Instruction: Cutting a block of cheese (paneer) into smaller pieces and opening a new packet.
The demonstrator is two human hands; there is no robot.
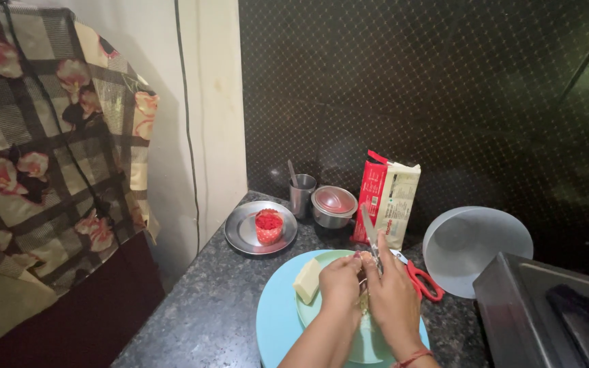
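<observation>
My right hand [393, 296] grips a knife [370, 233], its blade pointing up and away over a pale green plate [315, 310]. Close beside it, my left hand [340, 281] pinches something small and pale at the knife's base; what it is stays hidden between the fingers. A cream-coloured block [307, 280] lies on the plate just left of my left hand. The green plate rests on a larger light blue round board [274, 324].
On the dark speckled counter [199, 313] are red-handled scissors [423, 279], a red and cream packet [388, 197], a lidded steel bowl [333, 206], a steel cup with a spoon [301, 192], a steel plate [243, 232] with a red cup [268, 226], a grey round lid [475, 247] and a metal stove edge [533, 307].
</observation>
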